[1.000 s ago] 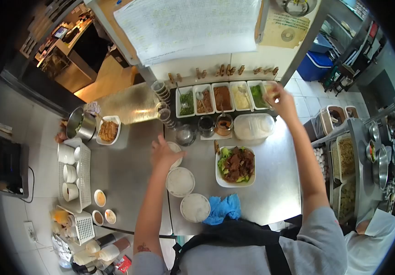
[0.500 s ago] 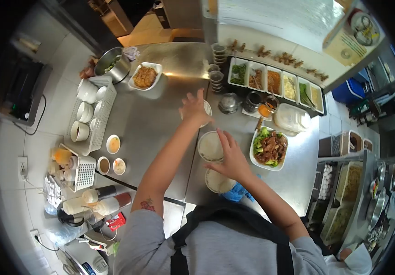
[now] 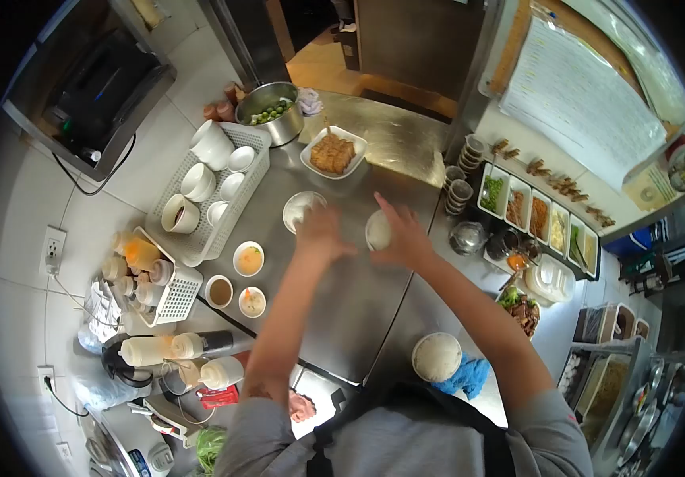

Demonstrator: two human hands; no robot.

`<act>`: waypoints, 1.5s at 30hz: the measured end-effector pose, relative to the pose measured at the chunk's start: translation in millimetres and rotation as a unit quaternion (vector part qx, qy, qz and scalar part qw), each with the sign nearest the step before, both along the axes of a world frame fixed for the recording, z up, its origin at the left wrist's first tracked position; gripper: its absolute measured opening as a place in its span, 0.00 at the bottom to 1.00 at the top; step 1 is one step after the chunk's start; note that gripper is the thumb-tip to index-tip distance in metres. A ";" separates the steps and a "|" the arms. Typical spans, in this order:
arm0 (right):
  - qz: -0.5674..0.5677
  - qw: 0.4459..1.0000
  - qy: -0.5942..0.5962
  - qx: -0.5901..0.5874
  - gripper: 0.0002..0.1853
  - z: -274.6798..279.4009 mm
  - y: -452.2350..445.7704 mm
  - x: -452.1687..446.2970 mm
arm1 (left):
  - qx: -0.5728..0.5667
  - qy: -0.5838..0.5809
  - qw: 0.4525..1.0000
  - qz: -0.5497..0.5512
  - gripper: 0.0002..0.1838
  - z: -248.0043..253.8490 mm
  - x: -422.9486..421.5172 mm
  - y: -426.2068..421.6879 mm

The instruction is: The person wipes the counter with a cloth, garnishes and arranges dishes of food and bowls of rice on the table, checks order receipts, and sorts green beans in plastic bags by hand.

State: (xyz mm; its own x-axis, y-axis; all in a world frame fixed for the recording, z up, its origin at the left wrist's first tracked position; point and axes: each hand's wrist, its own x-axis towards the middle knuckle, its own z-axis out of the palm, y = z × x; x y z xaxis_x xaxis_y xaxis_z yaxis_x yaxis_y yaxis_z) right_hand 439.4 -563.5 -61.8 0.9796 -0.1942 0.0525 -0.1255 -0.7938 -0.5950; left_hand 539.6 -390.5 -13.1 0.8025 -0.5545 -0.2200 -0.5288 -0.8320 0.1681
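Note:
My left hand point(image 3: 323, 235), blurred, is at the lower right rim of a white bowl of rice point(image 3: 301, 208), thumb stretched out away from it. My right hand point(image 3: 404, 240) spans the right side of a second bowl of rice point(image 3: 377, 229), fingers at its far edge and thumb at its near edge. Another bowl of rice point(image 3: 436, 357) stands near my body beside a blue cloth point(image 3: 468, 377). Beyond the hands is a white square dish of browned, breaded food point(image 3: 333, 153).
Small cups of sauce point(image 3: 249, 259) and a basket of white bowls point(image 3: 214, 195) are at left, with squeeze bottles point(image 3: 145, 350) nearer. A steel pot point(image 3: 277, 123) stands at the back. Topping trays point(image 3: 539, 215) and a meat and broccoli dish point(image 3: 520, 312) are at right.
The view has turned left. One rice bowl has moved left, beside the sauce cups, and a second has moved forward with my right hand. The bowl by the blue cloth stays there.

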 end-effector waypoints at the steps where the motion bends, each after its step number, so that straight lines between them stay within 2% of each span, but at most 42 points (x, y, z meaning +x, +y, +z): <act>1: -0.001 1.000 0.000 -0.012 0.63 -4.1 -0.1 22.5 | -0.059 0.055 0.997 -0.017 0.42 5.6 -21.8 14.8; 2: -0.002 1.000 -0.001 -0.023 0.64 -9.5 0.3 43.7 | -0.118 0.109 0.986 -0.035 0.39 5.0 -45.2 28.6; 4: 0.014 1.000 -0.014 -0.022 0.64 -21.4 -4.6 76.0 | -0.142 0.119 0.972 -0.141 0.40 -23.7 -89.5 43.4; 6: 0.042 0.998 -0.039 0.001 0.64 -32.9 -17.1 92.8 | -0.144 0.161 0.963 -0.161 0.44 -10.9 -127.8 30.5; 8: 0.012 0.995 -0.093 -0.038 0.62 -34.0 -22.6 84.3 | -0.142 0.139 0.962 -0.187 0.49 -20.7 -150.8 14.6; 9: -0.004 0.991 -0.121 -0.062 0.62 -23.8 -26.8 75.9 | -0.145 0.127 0.960 -0.203 0.51 -26.0 -159.3 6.6; 10: -0.023 0.993 -0.114 -0.019 0.54 -11.5 -37.0 54.6 | -0.147 0.113 0.957 -0.225 0.50 -34.2 -165.1 -2.1; 12: -0.129 0.987 -0.072 -0.064 0.45 -2.8 -50.2 -3.8 | -0.151 0.081 0.949 -0.264 0.50 -48.2 -173.3 -14.9; 14: -0.144 0.982 -0.003 -0.118 0.43 -8.2 -67.9 -58.0 | -0.159 0.094 0.945 -0.269 0.47 -43.4 -181.6 -21.9; 17: -0.185 0.958 -0.090 -0.202 0.45 -51.6 -90.0 -94.2 | -0.157 0.052 0.943 -0.289 0.42 -53.9 -199.5 -32.6; 20: -0.159 0.973 -0.010 -0.169 0.47 -66.0 -100.8 -107.1 | -0.146 0.038 0.937 -0.315 0.39 -58.0 -207.9 -36.4; 24: -0.160 0.962 -0.132 -0.176 0.47 11.2 -68.4 -133.3 | -0.170 -0.006 0.918 -0.358 0.39 -75.5 -210.0 -42.7; 27: -0.090 0.992 -0.080 -0.030 0.48 25.6 -49.8 -186.5 | -0.142 0.034 0.900 -0.411 0.40 -59.7 -207.2 -43.2; 28: -0.074 0.996 -0.046 0.036 0.49 20.6 -43.6 -208.1 | -0.148 0.041 0.899 -0.411 0.41 -64.8 -206.7 -41.9; 30: -0.056 0.994 -0.023 0.090 0.55 10.7 -24.4 -249.4 | -0.162 0.056 0.894 -0.414 0.44 -78.6 -207.0 -38.2; 33: -0.042 0.998 0.015 0.038 0.64 12.6 20.0 -277.0 | -0.091 0.134 0.929 -0.333 0.49 -39.1 -173.2 -25.9; 35: -0.051 0.998 0.019 0.045 0.67 -5.9 32.8 -277.4 | -0.134 0.167 0.957 -0.197 0.49 -48.2 -129.1 -2.7; 36: -0.055 0.997 0.019 0.048 0.69 -14.4 37.3 -276.4 | -0.207 0.047 0.972 -0.100 0.47 -81.1 -110.9 14.7; 37: -0.055 0.996 0.029 0.058 0.70 -17.7 40.6 -273.7 | -0.246 0.046 0.968 0.007 0.42 -22.9 -87.8 42.8; 38: -0.057 0.995 0.037 0.067 0.71 -19.6 43.1 -268.6 | -0.229 0.005 0.963 0.141 0.38 -11.6 -68.6 63.6; 39: -0.061 0.994 0.045 0.076 0.72 -19.6 45.5 -264.2 | -0.265 -0.160 0.929 0.203 0.35 -49.3 -37.7 96.5; 40: -0.053 0.997 0.032 0.050 0.72 -13.8 48.8 -261.5 | -0.197 -0.225 0.907 0.297 0.35 -74.0 -13.2 134.0; 41: -0.045 0.999 0.017 0.024 0.72 -4.1 52.0 -257.9 | -0.169 -0.207 0.864 0.426 0.40 -65.4 -2.3 159.4; 43: -0.026 0.999 0.019 -0.011 0.70 2.8 55.9 -252.1 | -0.111 -0.128 0.827 0.537 0.48 -75.3 14.0 202.4; 45: -0.004 0.998 0.057 -0.031 0.66 4.1 54.6 -250.5 | -0.119 -0.096 0.820 0.551 0.52 -85.7 17.7 218.4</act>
State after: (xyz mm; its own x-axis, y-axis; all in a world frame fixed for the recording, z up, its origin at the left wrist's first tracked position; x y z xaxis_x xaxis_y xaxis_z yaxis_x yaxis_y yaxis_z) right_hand 188.9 -508.8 -57.7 0.9782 -0.2022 -0.0476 -0.1967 -0.8274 -0.5261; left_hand 557.2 -172.0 -98.8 0.8524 0.5224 -0.0221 0.4870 -0.7780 0.3968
